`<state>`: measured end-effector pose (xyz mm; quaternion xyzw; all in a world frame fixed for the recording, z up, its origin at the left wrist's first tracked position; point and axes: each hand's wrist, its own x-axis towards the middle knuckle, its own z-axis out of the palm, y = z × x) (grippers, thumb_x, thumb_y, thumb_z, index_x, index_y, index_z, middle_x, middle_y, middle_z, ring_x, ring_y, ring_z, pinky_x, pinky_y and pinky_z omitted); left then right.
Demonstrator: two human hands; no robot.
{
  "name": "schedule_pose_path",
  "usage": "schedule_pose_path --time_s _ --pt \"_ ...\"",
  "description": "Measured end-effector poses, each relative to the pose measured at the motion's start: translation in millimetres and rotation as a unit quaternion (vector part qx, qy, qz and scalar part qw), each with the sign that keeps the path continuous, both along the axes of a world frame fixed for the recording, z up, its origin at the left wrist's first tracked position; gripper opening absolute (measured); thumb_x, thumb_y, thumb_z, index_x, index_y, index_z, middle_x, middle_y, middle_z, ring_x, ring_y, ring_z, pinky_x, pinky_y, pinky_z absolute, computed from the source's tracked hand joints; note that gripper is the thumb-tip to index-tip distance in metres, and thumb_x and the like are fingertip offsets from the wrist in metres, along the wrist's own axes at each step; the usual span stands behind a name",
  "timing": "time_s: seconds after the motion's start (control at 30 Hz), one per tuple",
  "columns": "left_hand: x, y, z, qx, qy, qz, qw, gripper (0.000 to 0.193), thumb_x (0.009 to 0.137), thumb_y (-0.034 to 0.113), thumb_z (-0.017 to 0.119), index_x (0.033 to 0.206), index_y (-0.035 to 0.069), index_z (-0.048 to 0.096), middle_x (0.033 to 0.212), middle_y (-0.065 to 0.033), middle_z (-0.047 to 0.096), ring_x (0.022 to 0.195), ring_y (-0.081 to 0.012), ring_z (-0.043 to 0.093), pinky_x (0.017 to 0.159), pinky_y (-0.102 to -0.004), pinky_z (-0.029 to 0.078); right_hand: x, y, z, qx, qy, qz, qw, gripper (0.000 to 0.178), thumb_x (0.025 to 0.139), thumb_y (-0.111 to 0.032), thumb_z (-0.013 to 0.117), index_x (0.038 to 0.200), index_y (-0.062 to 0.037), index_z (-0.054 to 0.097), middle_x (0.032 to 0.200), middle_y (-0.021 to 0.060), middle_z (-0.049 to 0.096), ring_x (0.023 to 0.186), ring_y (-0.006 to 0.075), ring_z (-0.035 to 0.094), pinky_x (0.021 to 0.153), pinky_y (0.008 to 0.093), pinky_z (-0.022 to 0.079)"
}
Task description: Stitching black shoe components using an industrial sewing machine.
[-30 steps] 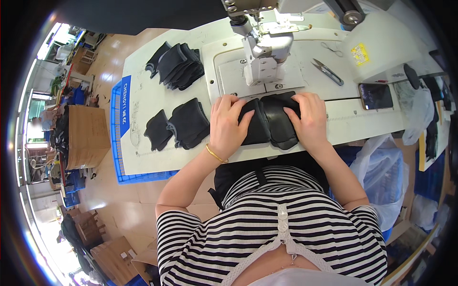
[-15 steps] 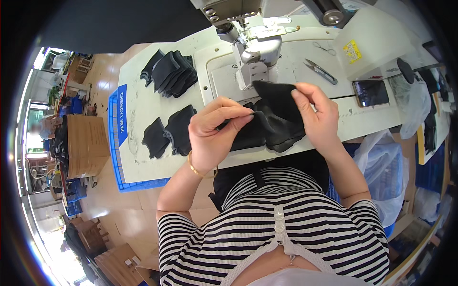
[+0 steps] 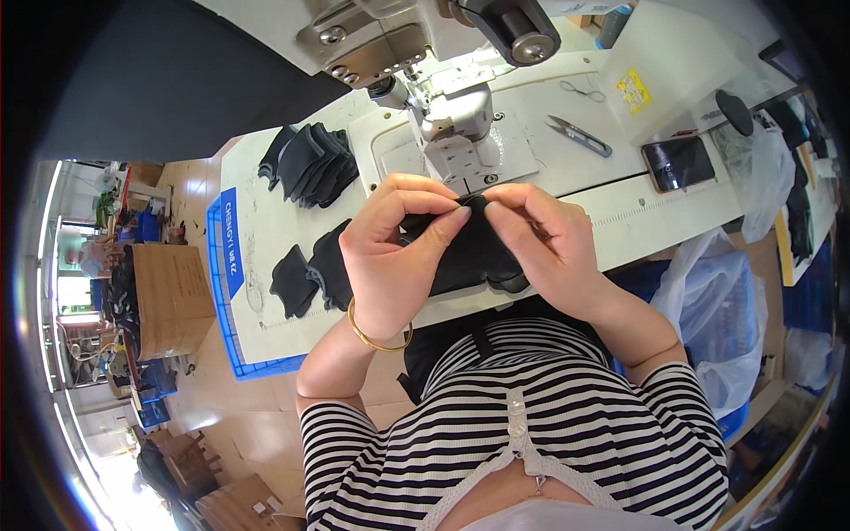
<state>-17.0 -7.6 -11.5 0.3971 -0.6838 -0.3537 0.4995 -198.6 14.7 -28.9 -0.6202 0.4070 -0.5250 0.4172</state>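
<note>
Between my hands a black fabric piece (image 3: 475, 243) hangs at the front edge of the sewing table. My left hand (image 3: 398, 243), with a gold bangle at the wrist, pinches its upper edge between thumb and fingers. My right hand (image 3: 544, 243) pinches the same edge just to the right, the two sets of fingertips nearly touching. Just beyond my fingers stands the sewing machine (image 3: 456, 119). Part of the cloth is hidden behind my fingers. To the left of my left hand lie more black fabric pieces (image 3: 294, 281).
A stack of black pieces (image 3: 314, 164) lies at the table's far left. Thread snips (image 3: 580, 135) and a phone (image 3: 677, 164) rest on the right. A blue crate (image 3: 226, 310) sits beside the table's left edge; a plastic-lined blue bin (image 3: 713, 310) stands at right.
My right hand has moved left and down, bringing its raised end of the fabric to my left fingertips. The view has shifted slightly, showing more of the machine head.
</note>
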Motion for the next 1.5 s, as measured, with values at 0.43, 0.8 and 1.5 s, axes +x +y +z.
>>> schedule_pose_path --time_s 0.43,0.8,1.5 --pt "-1.5 -2.7 1.2 0.053 -0.011 -0.015 0.998 0.013 0.082 -0.003 0.073 0.095 -0.002 0.07 0.086 -0.0038 0.066 0.081 -0.0083 0.058 0.074 -0.0215 0.046 8.0 -1.0 -10.2 -0.041 -0.01 -0.053 0.998 0.013 0.092 -0.006 0.065 0.103 0.0009 0.065 0.08 0.0095 0.068 0.066 0.0119 0.061 0.061 0.0241 0.048" --pt "12.6 -18.3 3.0 0.089 0.146 0.031 0.985 0.01 0.085 -0.003 0.073 0.094 -0.003 0.071 0.087 -0.0007 0.066 0.08 -0.0057 0.057 0.075 -0.0184 0.046 -0.5 2.4 -9.9 -0.051 0.047 -0.042 0.997 0.013 0.091 -0.008 0.066 0.101 0.0011 0.067 0.079 0.009 0.067 0.064 0.0142 0.062 0.059 0.0254 0.048" --pt "25.2 -86.5 30.4 0.243 0.159 -0.06 0.955 0.011 0.081 -0.005 0.072 0.092 -0.005 0.072 0.084 -0.0093 0.072 0.076 -0.0128 0.066 0.073 -0.0241 0.051 11.1 -29.0 4.3 0.089 -0.118 0.003 0.989 0.016 0.095 -0.011 0.062 0.095 0.005 0.066 0.074 0.0023 0.065 0.066 0.0045 0.061 0.062 0.0223 0.054"
